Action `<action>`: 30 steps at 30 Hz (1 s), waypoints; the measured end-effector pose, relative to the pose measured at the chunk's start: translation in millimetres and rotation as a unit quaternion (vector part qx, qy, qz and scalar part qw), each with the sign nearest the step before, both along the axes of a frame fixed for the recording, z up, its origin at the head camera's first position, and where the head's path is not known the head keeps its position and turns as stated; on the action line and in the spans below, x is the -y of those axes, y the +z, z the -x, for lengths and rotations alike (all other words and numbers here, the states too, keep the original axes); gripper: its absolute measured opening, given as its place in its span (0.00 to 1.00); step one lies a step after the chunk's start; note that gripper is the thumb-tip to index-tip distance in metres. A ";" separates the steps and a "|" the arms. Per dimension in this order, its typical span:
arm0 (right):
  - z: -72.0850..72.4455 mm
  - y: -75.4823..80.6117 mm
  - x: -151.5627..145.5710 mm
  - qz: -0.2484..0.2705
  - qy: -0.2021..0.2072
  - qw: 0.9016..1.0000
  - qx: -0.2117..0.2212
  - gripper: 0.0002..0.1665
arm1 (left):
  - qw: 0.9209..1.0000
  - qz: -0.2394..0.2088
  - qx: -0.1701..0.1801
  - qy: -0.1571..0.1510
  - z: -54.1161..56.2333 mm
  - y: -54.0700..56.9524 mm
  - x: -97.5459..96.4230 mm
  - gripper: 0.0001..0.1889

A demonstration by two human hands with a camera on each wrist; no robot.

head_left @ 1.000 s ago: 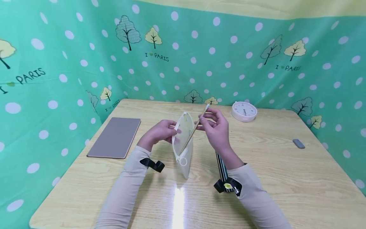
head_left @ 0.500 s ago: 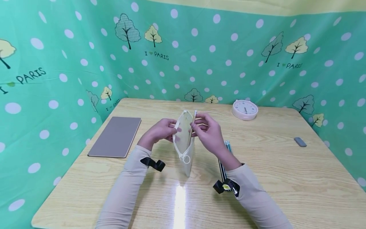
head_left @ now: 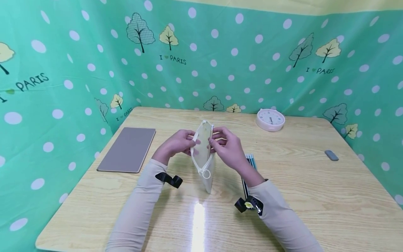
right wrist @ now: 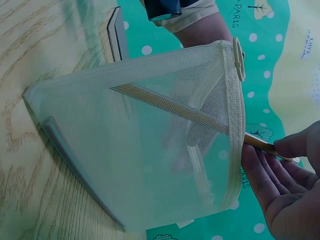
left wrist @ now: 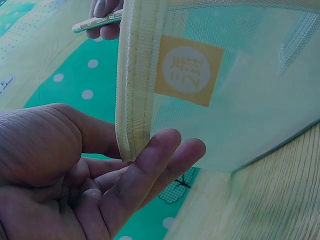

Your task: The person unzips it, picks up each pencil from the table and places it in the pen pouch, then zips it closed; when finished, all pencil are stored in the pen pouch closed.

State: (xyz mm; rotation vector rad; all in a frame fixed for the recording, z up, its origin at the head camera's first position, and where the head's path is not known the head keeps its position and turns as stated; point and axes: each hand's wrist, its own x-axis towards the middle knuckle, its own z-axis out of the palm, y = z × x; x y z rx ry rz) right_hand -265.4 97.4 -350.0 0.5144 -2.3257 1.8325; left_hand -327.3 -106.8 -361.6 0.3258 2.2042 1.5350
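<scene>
A pale, see-through mesh zip pouch point(head_left: 207, 183) stands upright over the table with its mouth open. My left hand point(head_left: 177, 143) pinches its left rim; in the left wrist view a yellow square label point(left wrist: 190, 70) shows on the mesh. A tan pencil point(right wrist: 170, 106) slants inside the pouch, visible through the mesh in the right wrist view. Its white-tipped end sticks out past the zipper, where my right hand point(head_left: 231, 148) pinches it between thumb and fingers. The zipper's ring pull point(head_left: 206, 174) hangs at the near corner of the mouth.
Several striped pencils point(head_left: 251, 161) lie on the wooden table point(head_left: 299, 182), partly under my right forearm. At left lies a grey notebook point(head_left: 127, 150). A pink round clock point(head_left: 270, 119) sits at the back, and a small grey rounded block point(head_left: 331, 155) at far right.
My right hand has moved left and slightly down, lowering the pencil deeper into the pouch and bringing it more upright. My left hand keeps its hold on the pouch rim.
</scene>
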 end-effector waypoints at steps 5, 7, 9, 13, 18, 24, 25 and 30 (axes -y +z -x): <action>1.5 -2.0 -0.1 -0.007 0.000 1.000 0.001 0.16 | 1.000 0.001 0.001 0.004 0.7 -1.2 0.0 0.25; 1.9 -2.3 -0.3 -0.012 -0.001 1.000 0.001 0.16 | 1.000 0.003 -0.001 0.003 1.1 -1.6 0.1 0.25; 2.5 -2.4 -0.5 -0.013 -0.003 1.000 0.004 0.16 | 1.000 0.004 -0.004 0.001 1.4 -1.8 0.1 0.25; 3.5 -2.3 -1.5 -0.017 -0.008 1.000 0.006 0.17 | 1.000 0.004 -0.005 -0.001 0.8 -0.8 0.1 0.24; 4.8 -2.7 -3.0 -0.030 -0.012 0.999 0.007 0.17 | 1.000 0.004 -0.004 -0.001 0.0 0.8 0.1 0.25; 4.7 -2.5 -2.7 -0.036 -0.011 0.999 0.011 0.17 | 1.000 0.006 -0.001 0.000 0.4 0.3 0.5 0.26; 4.3 -2.1 -2.7 -0.038 -0.011 0.999 0.012 0.17 | 1.000 0.006 -0.001 0.000 0.4 0.1 0.3 0.26; 3.8 -0.2 -3.2 -0.049 -0.015 0.999 0.011 0.18 | 1.000 0.005 -0.004 -0.003 1.3 0.5 0.1 0.26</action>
